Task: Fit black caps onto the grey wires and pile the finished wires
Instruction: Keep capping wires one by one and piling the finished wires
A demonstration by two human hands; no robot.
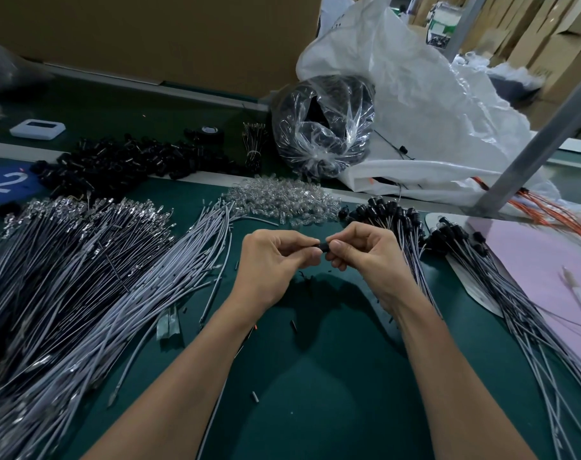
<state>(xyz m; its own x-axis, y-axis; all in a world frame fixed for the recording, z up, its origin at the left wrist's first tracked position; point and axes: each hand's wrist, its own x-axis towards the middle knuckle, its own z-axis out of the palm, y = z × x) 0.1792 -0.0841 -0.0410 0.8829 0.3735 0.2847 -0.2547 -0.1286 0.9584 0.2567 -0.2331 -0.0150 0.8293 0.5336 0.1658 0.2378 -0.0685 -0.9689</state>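
Note:
My left hand (276,260) and my right hand (365,257) meet above the green mat, fingertips pinched together on a small black cap (323,248). A grey wire runs under my left forearm; its end is hidden in my left fingers. A big heap of uncapped grey wires (93,277) covers the left side. Wires with black caps fitted (412,227) lie piled to the right. Loose black caps (116,164) are heaped at the back left.
A mound of clear small bulbs (282,200) lies behind my hands. A clear bag of black parts (322,127) and a white sack (432,104) stand at the back. A pink sheet (541,260) and a metal post (531,151) are at the right.

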